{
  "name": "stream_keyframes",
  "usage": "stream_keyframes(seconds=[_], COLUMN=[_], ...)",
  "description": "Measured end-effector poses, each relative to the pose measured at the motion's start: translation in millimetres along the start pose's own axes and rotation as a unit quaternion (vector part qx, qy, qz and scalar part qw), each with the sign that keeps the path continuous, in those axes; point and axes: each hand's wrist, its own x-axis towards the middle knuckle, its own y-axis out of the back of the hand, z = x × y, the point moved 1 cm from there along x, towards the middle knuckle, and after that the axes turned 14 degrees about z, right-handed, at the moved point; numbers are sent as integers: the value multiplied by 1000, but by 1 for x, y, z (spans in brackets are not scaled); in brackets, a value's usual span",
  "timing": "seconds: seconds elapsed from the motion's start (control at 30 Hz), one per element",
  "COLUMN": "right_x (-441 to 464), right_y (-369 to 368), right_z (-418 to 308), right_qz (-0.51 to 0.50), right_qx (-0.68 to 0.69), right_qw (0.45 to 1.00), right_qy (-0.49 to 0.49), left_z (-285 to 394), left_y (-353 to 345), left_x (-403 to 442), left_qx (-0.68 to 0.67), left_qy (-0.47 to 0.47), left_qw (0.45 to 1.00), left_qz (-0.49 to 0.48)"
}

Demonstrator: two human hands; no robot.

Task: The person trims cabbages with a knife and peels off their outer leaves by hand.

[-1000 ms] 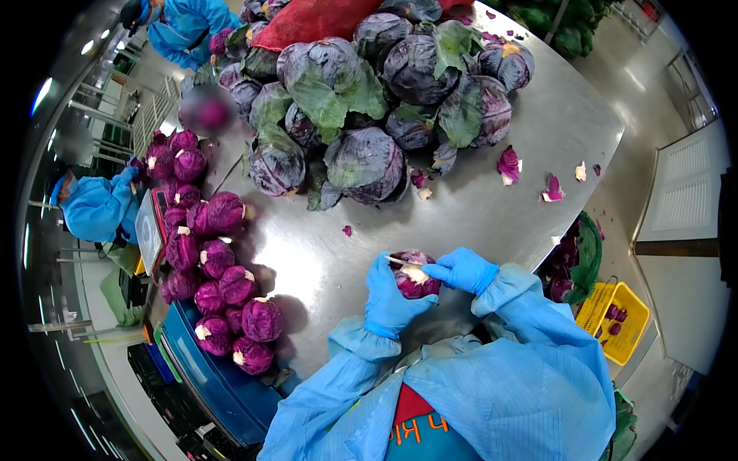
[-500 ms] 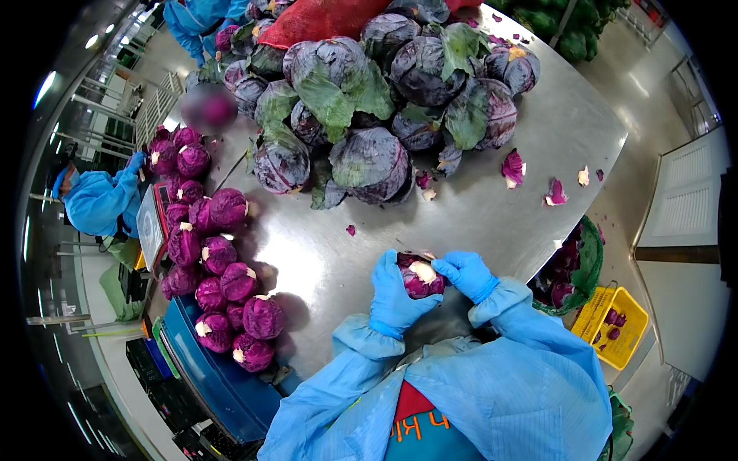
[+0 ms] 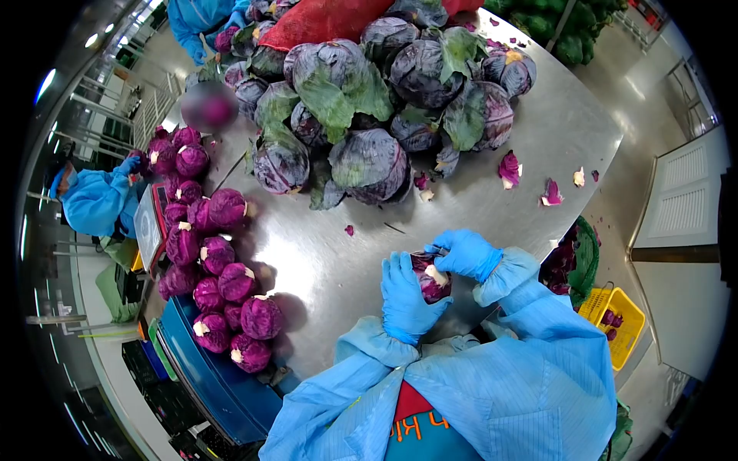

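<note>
A small purple cabbage (image 3: 433,281) with a pale cut stem is held above the table's near edge. My left hand (image 3: 407,298), in a blue glove, wraps round its left side and underside. At its upper right, my right hand (image 3: 466,254) is closed on a small thin tool, mostly hidden by the fingers. Beyond them lie large dark cabbages (image 3: 369,165) with green outer leaves, heaped at the table's far side. Trimmed purple cabbages (image 3: 261,317) form a long group on the left.
The metal table (image 3: 330,253) carries leaf scraps (image 3: 509,170). A scale (image 3: 150,223) and blue bin (image 3: 207,376) are at left. On the right are a green basket (image 3: 588,261) and yellow crate (image 3: 632,323). Two co-workers in blue stand at the upper left.
Both hands and the held cabbage have shifted slightly right. My right hand has risen to the cabbage's upper edge. A thin dark sliver now shows on the table beyond my hands.
</note>
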Motion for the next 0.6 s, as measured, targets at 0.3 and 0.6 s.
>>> stream_keyframes(seconds=[0.3,0.6], right_x=[-9,-108], right_y=[0,106], right_z=[57,159], right_qz=[237,421], right_qx=[-27,-296], right_qw=[966,844], right_qy=[-96,-154], left_z=[-43,-82], left_y=[9,0], left_x=[-10,-46], left_qx=[-177,-444], left_qy=[-96,153], left_qw=[978,880], left_qz=[-44,68])
